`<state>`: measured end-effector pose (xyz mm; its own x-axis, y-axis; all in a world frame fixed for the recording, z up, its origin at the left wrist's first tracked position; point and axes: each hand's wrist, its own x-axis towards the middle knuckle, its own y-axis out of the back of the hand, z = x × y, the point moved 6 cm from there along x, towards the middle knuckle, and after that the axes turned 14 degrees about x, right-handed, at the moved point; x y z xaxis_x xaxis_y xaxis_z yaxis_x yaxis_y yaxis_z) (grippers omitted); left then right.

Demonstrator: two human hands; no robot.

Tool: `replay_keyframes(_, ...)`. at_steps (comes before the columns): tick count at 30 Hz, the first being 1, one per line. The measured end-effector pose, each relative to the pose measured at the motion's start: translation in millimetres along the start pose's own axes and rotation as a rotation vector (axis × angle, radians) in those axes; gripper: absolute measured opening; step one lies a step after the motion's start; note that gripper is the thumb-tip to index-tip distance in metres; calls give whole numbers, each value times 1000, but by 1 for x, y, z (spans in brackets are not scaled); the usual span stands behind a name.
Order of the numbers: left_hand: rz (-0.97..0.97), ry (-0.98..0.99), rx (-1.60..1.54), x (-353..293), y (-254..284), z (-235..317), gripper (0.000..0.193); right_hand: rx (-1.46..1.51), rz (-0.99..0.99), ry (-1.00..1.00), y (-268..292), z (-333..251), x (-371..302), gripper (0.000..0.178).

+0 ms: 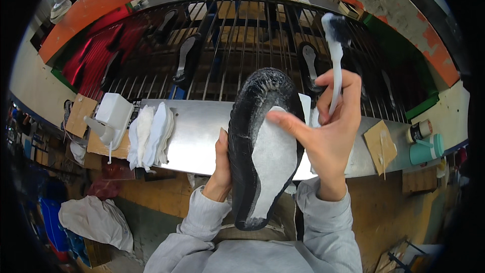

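A black shoe upper (240,116) stands toe up in front of me, its underside facing me. Down its middle runs a pale insole board (275,156), and whitish smears show on the black rim around the toe. My left hand (220,167) grips the shoe from its left side; most of its fingers are hidden behind. In my right hand (331,136) is a white-handled brush (336,60), held upright with its dark, blurred bristles raised clear of the shoe. The right thumb reaches over the insole board near the toe.
Behind a metal ledge (197,141) lies a rack of metal rods (222,55) carrying other black shoes (187,58). A white container (114,114) and stacked white pads (151,134) sit left; a cardboard piece (380,146) and teal cup (426,150) sit right.
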<state>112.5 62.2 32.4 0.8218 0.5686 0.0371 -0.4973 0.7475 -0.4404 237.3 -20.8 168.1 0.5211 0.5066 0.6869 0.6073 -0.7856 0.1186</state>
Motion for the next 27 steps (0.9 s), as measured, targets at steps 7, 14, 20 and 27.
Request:
replay_keyframes(7,121,98,-52,-10,10,-7,88,25,-116,-183,9,10,-30,90)
replay_keyframes(14,198,84,-237,4,27,-11,88,-40,-365,-263,-9,16,-80,110)
replay_keyframes(20,451,27,-288,-14,70,-17,67,160,-309,-641,32,45,-114,70)
replay_keyframes(27,262,79,-753,-46,78,-41,76,-723,-364,-163,65,93,-130,22)
